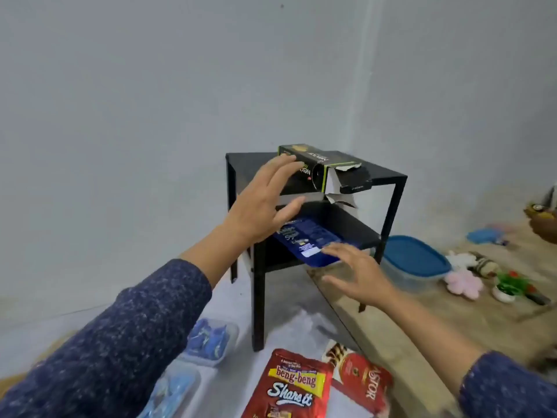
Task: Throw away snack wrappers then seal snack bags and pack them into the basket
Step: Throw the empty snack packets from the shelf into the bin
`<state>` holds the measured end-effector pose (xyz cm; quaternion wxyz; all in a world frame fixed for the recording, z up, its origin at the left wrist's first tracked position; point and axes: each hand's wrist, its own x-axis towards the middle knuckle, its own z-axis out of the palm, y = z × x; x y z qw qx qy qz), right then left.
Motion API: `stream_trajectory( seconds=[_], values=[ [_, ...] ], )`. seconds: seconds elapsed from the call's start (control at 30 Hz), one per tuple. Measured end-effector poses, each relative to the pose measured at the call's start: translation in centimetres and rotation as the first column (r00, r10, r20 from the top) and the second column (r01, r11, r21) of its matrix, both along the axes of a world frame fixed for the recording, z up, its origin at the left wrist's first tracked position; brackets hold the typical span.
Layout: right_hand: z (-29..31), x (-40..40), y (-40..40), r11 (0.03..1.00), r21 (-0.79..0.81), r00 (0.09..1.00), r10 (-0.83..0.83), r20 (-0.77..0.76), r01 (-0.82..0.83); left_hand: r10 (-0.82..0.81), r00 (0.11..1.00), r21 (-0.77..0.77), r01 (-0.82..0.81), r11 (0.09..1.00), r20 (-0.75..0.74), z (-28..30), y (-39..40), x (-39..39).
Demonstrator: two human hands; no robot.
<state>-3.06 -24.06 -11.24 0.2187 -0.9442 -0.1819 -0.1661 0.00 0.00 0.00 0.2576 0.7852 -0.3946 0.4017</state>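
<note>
Snack packages are spread over two levels: a black snack box (319, 170) with torn end flaps lies on top of a small black side table (388, 176), a blue snack pack (313, 239) juts out from the table's lower shelf, and two red bags, a beng-beng bag (289, 387) and an Astor bag (364, 378), lie on the floor below. The left hand (262, 203) is held beside the near end of the box with fingers spread and straight; whether the fingertips touch it cannot be told, and nothing is gripped. The right hand (358, 270) is stretched flat towards the front edge of the blue pack, fingers extended and blurred, holding nothing. The box is judged light and stiff but easily crushed, its ragged open end being weak, so it would best be taken across the long sides near the middle. The blue pack looks thin, glossy and probably slippery, and is best pinched at its overhanging edge. The red bags are soft, crinkly film, likely light, to be lifted by the top seam. Counted: one box, one blue pack, two red bags, two clear tubs (211, 342) with blue contents on the floor, and one blue-lidded container (413, 260) beside the table. No basket is seen.
</note>
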Motion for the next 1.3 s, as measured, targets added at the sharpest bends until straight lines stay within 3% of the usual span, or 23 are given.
stream_trajectory(
  seconds=[0.1, 0.27, 0.5, 0.67, 0.87, 1.1, 1.3],
  values=[
    [0.2, 1.6, -2.7, 0.981, -0.022, 0.981, 0.192, 0.005, -0.191, 0.06, 0.997, -0.021, -0.059, 0.998, 0.038, -0.2, -3.0, 0.1],
    [0.1, 3.9, -3.9, 0.888, -0.15, 0.901, 0.43, -0.058, -0.434, 0.153, 0.97, 0.194, -0.19, 0.962, 0.192, 0.3, -6.4, 0.5],
    [-0.4, 6.4, -2.4, 0.795, -0.166, 0.811, 0.56, -0.168, -0.583, 0.289, 0.953, 0.305, -0.304, 0.902, 0.095, 2.2, -7.6, 1.0],
    [-0.7, 8.3, -1.8, 0.779, -0.201, 0.804, 0.562, -0.195, -0.593, 0.399, 0.917, 0.293, -0.387, 0.874, 0.02, 2.9, -8.2, 0.9],
    [-0.1, 9.8, -1.6, 0.803, -0.113, 0.801, 0.549, -0.238, -0.585, 0.443, 0.896, 0.266, -0.423, 0.866, -0.017, 3.0, -8.4, 1.3],
    [1.5, 9.6, -1.9, 0.849, 0.032, 0.827, 0.522, -0.211, -0.528, 0.45, 0.882, 0.106, -0.439, 0.892, -0.14, 3.0, -8.5, 0.4],
    [2.6, 6.0, -1.7, 0.884, 0.142, 0.874, 0.464, -0.145, -0.446, 0.439, 0.893, 0.025, -0.438, 0.898, -0.102, 3.2, -7.3, -3.1]
  ],
)
